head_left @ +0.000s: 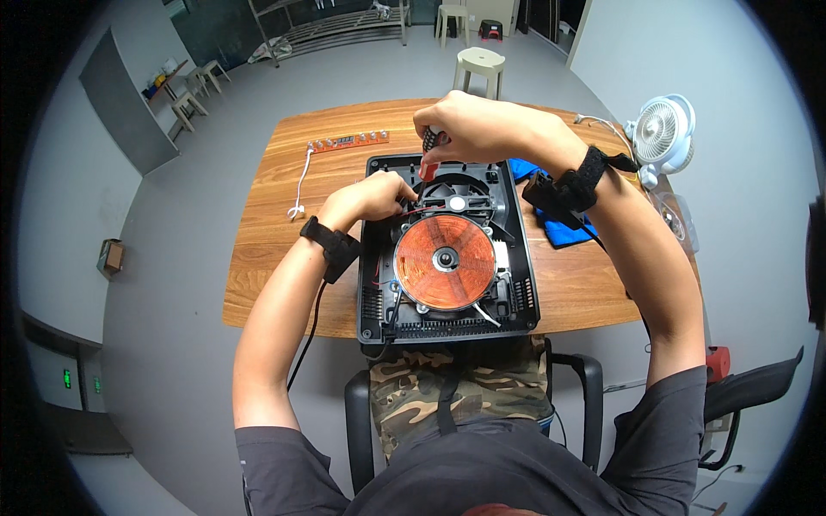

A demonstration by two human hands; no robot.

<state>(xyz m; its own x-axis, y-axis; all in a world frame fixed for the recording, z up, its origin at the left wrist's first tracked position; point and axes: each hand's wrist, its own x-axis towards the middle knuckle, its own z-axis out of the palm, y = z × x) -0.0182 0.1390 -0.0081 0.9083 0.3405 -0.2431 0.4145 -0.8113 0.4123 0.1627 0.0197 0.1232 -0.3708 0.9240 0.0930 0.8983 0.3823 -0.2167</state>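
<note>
Wood-grained table [258, 267] carries your open black housing [523, 258], copper coil [443, 288] inside. Beyond the coil, your left hand [376, 198] curls beside the cooling fan [446, 191], any pinch unclear; your right hand [460, 127] grips a red screwdriver [428, 172], apparently turning at the fan: keep it steady. Farther left, the circuit strip [370, 138] has markings too small to read.

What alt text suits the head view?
A person's right hand holds a red-and-black screwdriver over an opened black appliance on a wooden table. The left hand reaches in beside its fan, beyond a round copper-coloured coil.
</note>
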